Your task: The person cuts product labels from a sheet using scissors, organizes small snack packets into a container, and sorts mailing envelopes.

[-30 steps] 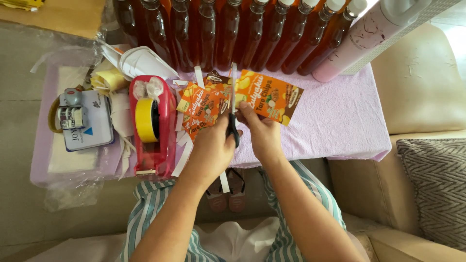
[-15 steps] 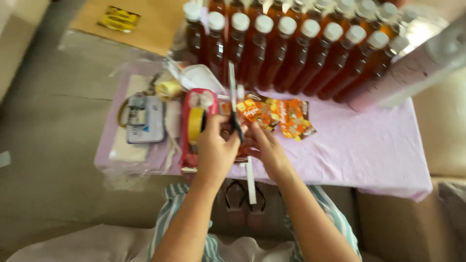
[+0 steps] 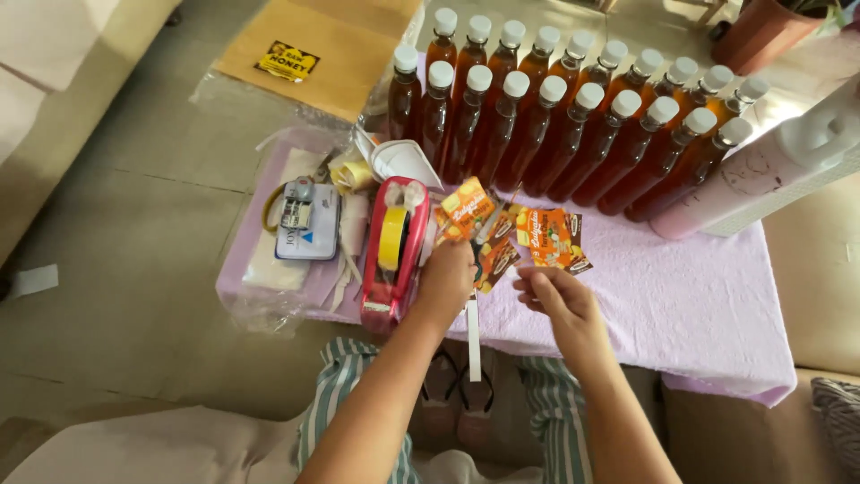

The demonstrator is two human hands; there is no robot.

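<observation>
Both hands work over the front edge of the surface, which is covered with a pale purple cloth. Her or his left hand is closed in a grip around something small and dark, with a long white paper strip hanging down from under the fist past the cloth's edge; I cannot tell exactly what the dark thing is. That hand sits just beside the red tape dispenser, which holds a yellow roll of tape. The right hand is loosely open, its fingertips pinching the lower edge of an orange printed label. More orange labels lie fanned out between the 2 hands, overlapping one another on the cloth.

Behind the labels stand 2 close rows of amber bottles with white caps, running across the far side of the surface. A big pale pink bottle lies tilted at the right end of those rows. To the left of the dispenser rests a flat white and blue pack, with scraps of white paper around it. On the floor beyond lies a sheet of brown cardboard. Striped trousers show below, and a pair of sandals sits under the surface.
</observation>
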